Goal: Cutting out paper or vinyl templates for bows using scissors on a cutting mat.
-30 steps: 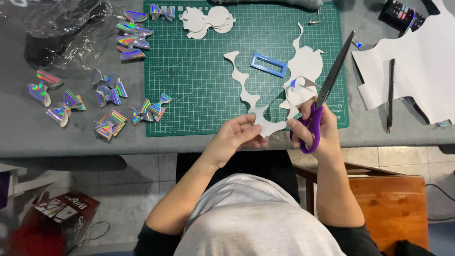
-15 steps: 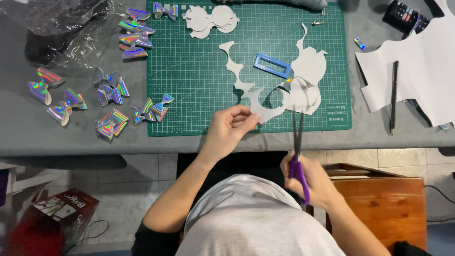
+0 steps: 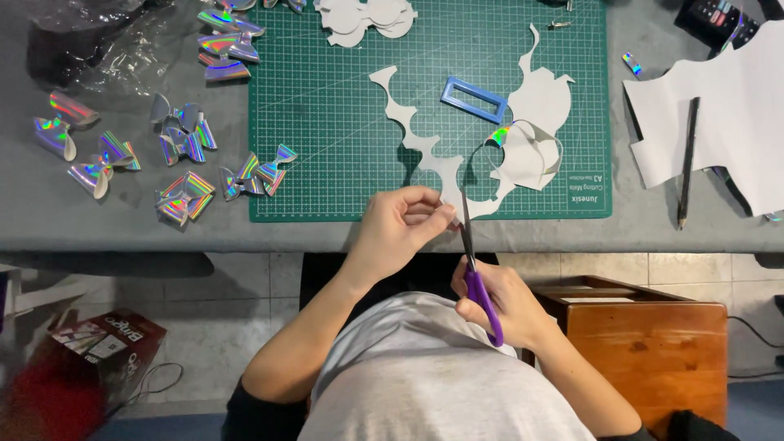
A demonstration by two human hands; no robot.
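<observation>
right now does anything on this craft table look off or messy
Nothing damaged. The white sheet being cut is ragged, with one flap curled up showing its shiny side. A small shiny scrap lies loose off the green cutting mat. Crumpled clear plastic sits at the far left.

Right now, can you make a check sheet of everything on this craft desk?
Surface: grey table with green cutting mat.
Job's things: white paper strip, purple-handled scissors cutting it.
Clutter: shiny foil bows, blue rectangular frame, pencil, white sheet, clear plastic bag.
Grippers: left hand pinches the strip; right hand holds the scissors.
Cables: thin black cable on the floor.
Surroundings: wooden box, tiled floor.
</observation>
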